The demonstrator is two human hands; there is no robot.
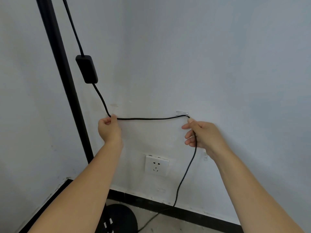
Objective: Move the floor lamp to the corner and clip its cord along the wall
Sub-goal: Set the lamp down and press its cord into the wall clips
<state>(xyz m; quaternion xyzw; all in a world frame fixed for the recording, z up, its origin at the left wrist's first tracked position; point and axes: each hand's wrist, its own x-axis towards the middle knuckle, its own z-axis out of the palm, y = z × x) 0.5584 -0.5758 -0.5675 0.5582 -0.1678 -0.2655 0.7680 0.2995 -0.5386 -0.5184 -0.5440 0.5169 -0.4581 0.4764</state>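
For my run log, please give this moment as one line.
lamp: in corner | cord: level on wall | left hand: pinching cord | right hand: holding cord at clip

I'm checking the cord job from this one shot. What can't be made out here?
- Head view: lamp pole top cut off by the upper edge.
- Cord end runs off at the bottom edge; plug unseen.
- Clear clip too small to show whether the cord is seated.
- Lamp base partly behind the left forearm.
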